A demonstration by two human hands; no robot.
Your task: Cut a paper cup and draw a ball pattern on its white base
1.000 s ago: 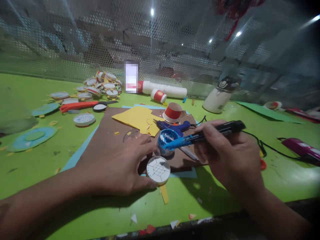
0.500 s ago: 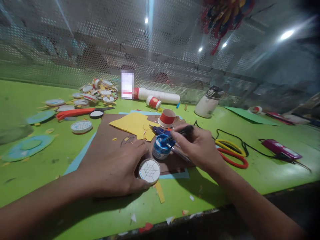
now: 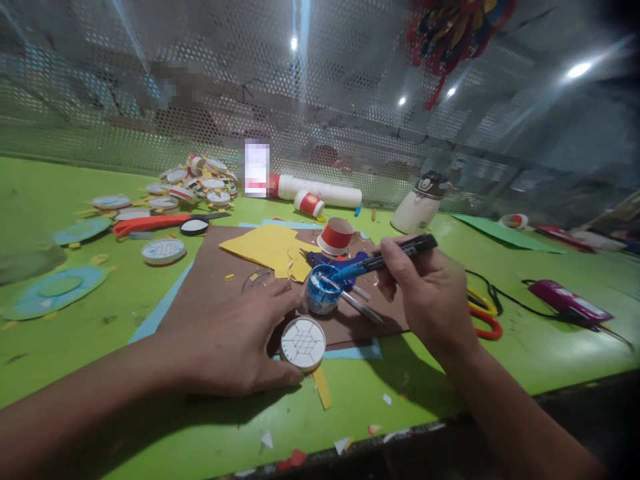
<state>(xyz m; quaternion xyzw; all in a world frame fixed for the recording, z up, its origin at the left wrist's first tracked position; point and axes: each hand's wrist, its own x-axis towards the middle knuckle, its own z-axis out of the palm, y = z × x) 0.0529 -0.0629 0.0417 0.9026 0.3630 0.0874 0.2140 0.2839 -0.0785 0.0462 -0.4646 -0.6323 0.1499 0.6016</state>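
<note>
My left hand lies over the near edge of a brown sheet, thumb and fingers closed round a small white disc with a grid drawn on it. My right hand grips a black brush whose blue-smeared tip reaches into a small open pot of blue paint. The pot stands on the brown sheet just beyond the disc. A blue glue gun lies behind the pot, and a red and white paper cup stands upside down past it.
Yellow paper lies on the brown sheet. Several finished discs are piled at the back left, with red-handled scissors and a blue ring. More scissors, a cable, a purple tool and a white jug sit right. Perforated mesh walls the back.
My right hand swung out toward the pot and has drawn back a little, the brush tip staying at the blue pot. My left hand keeps holding the white disc.
</note>
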